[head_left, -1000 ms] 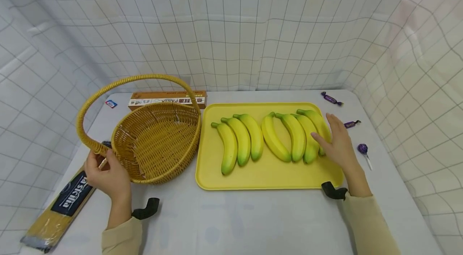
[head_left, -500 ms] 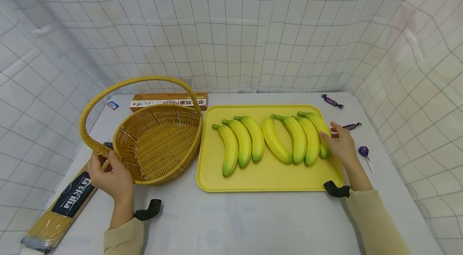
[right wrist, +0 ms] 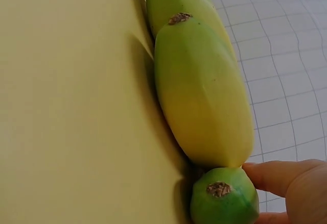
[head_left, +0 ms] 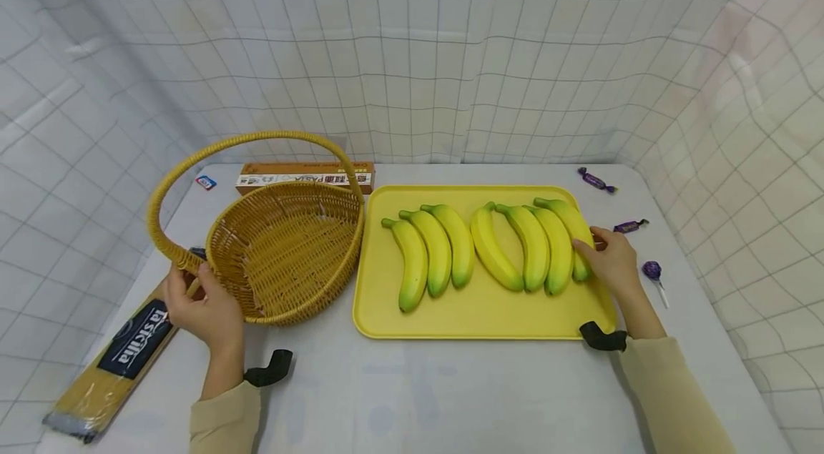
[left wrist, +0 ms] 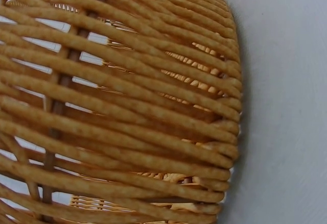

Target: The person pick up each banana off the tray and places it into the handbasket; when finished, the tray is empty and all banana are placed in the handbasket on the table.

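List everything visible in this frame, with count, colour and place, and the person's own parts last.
bananas: six, yellow-green, side by side on the tray.
tray: one, yellow, centre-right of the table.
wicker basket: one, tan, with a hoop handle, left of the tray.
pasta box: one, brown, behind the basket.
spaghetti packet: one, yellow with a dark label, front left.
wrapped candies: two, purple, far right.
lollipop: one, purple, right of the tray.
small packet: one, blue and red, back left.
left hand: grips the basket's handle base.
right hand: grips the rightmost banana.
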Tool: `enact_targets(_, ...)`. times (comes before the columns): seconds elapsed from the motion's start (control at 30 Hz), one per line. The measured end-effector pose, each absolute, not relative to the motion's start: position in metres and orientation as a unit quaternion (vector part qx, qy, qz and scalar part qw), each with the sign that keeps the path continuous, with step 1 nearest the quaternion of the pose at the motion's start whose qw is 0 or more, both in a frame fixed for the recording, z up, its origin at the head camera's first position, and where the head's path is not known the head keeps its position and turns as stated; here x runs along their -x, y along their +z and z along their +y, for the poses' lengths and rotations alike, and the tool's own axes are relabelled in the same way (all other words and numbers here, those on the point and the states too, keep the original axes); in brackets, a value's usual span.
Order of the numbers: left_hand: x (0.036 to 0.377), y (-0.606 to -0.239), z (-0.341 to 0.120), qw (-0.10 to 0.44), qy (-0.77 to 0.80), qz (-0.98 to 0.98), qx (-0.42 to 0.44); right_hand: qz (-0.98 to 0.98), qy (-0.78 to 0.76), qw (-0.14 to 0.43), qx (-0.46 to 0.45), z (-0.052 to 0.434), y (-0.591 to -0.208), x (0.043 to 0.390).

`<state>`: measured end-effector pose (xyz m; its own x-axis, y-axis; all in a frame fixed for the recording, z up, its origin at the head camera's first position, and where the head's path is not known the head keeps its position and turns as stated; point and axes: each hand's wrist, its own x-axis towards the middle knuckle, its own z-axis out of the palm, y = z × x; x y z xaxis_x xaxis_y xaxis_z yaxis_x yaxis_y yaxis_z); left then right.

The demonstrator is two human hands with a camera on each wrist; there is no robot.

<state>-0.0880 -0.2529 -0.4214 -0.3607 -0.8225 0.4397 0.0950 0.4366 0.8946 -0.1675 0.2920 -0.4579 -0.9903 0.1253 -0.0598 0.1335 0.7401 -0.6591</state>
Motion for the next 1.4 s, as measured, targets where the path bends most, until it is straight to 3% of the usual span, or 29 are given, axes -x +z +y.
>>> enact_targets(0.37,0.088,-0.426,-0.252,0.495,-0.462,-0.688,-0.263,0.946,-0.31,-0.041,-0.087,0.29,-0.46,0.164)
enact_targets(0.63,0.093,-0.436,-0.259,0.501,-0.449,-0.696,-0.25,0.93,-0.335,-0.027,-0.149,0.289,-0.459,0.161)
enact_targets(0.8,0.092,-0.429,-0.253,0.501,-0.451,-0.696,-0.246,0.92,-0.347,-0.047,-0.174,0.291,-0.458,0.159)
enact_targets(1.4,0.09,-0.423,-0.255,0.508,-0.446,-0.689,-0.261,0.908,-0.377,-0.094,-0.155,0.276,-0.44,0.17)
